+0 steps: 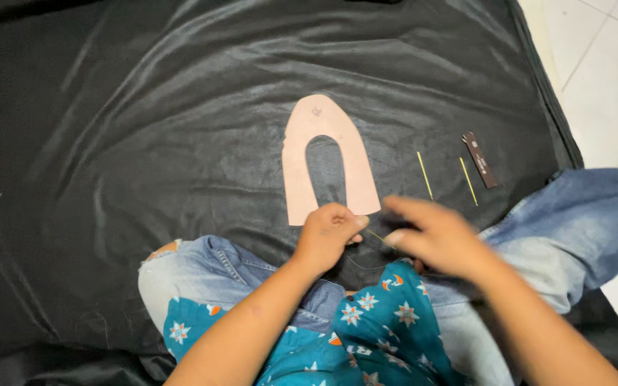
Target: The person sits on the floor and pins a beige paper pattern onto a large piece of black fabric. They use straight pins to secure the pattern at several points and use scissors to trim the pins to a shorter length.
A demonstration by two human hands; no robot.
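I see a black, glossy cloth (144,107) spread wide and wrinkled over a white tiled floor (602,64). On the cloth lies a pink horseshoe-shaped cutout (296,164), its open end toward me. To its right lie two thin yellow sticks (424,174), side by side but apart, and just beyond them a small dark brown strip (481,159).

Right hand (434,232) motion-blurred
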